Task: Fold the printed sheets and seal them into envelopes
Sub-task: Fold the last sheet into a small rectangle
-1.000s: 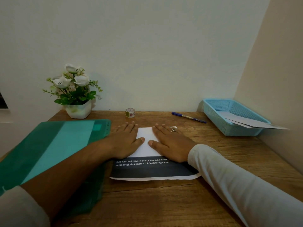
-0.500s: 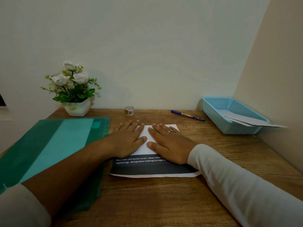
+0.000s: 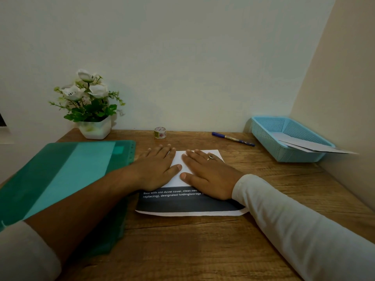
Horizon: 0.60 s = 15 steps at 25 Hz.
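The left hand (image 3: 156, 167) and right hand (image 3: 205, 175) lie flat side by side, fingers straight and thumbs nearly meeting, pressing on the printed sheet (image 3: 188, 203), which sits in the middle of the bench (image 3: 203, 246). Its far part is turned over white side up, and a dark printed strip is left bare nearest the person. To set the crease well, I would draw the palms outward from the middle along the far edge, checking that the side edges stay square. The strip probably needs folding up next. A green folder (image 3: 60, 179) lies just beside the sheet under the left forearm and could catch a wide sweep. The tape roll (image 3: 160, 132) and pen (image 3: 233, 138) lie by the wall. The envelopes (image 3: 310, 146) wait in the blue basket (image 3: 269, 142), well apart to the right. A flower pot (image 3: 94, 128) stands in the far left corner.
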Tool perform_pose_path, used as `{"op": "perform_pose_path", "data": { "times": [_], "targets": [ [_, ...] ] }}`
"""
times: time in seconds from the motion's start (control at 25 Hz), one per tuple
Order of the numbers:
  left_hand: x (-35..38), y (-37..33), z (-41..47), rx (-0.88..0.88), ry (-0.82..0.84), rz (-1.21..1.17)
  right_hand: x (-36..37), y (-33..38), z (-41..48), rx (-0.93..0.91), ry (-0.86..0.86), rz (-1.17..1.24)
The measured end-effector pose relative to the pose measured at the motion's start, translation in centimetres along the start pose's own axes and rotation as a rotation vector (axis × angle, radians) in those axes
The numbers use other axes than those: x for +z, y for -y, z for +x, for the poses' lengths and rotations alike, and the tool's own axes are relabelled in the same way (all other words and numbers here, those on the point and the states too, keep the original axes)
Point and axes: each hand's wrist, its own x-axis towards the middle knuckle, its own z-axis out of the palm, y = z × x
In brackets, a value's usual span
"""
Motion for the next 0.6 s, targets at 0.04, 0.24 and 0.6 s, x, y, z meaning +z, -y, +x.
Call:
{"op": "perform_pose_path", "data": {
  "times": [0.04,0.24,0.6],
  "targets": [
    [-0.1,0.0,0.0,-0.001,0.001,-0.001,-0.1,-0.1,0.1,-0.008,0.009,0.004],
    [-1.0,0.2,-0.4,-0.027,0.049,0.013,-0.3,-3.0,0.9,0.209,-0.006,0.019],
    [-2.9,3.0,-0.2,-0.023,-0.069,0.010,0.0,-4.0,0.2,0.180,-0.168,0.217]
  ]
}}
